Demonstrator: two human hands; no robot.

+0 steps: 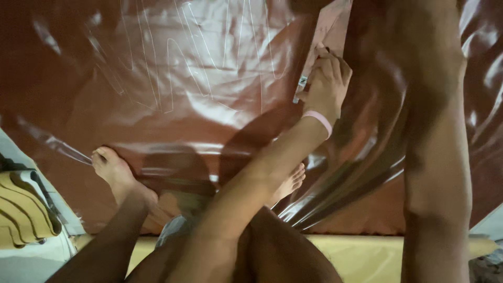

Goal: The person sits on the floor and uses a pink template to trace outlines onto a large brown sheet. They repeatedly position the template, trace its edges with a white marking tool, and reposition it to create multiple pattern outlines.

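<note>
the person is crouching over a big sheet of shiny reddish-brown material [173, 94] that is lying spread across the floor and filling most of the view. thin white lines are drawn on it in the upper middle, looping up and down in a zigzag. light is glaring off its wrinkles, especially toward the right side.

one hand [327, 86], which i am taking for the left hand since its arm is rising from the middle of the body, is reaching forward to the upper middle-right of the sheet. a pale pink band [318, 119] is sitting around its wrist. its fingers are curled in close together around a small tool [299, 89], only the light tip of which is showing below the knuckles, touching the sheet just beside a paler flat piece [335, 26] lying above the hand. i cannot tell what the tool is.

the other arm is running straight up the right side of the view, and its hand is out of sight beyond the top edge, so i cannot tell how those fingers are.

a bare foot [115, 175] is pressing on the sheet at the lower left, and the toes of a second foot [292, 181] are peeking out beside the reaching forearm. a yellow surface [361, 257] is showing below the sheet's near edge.
</note>
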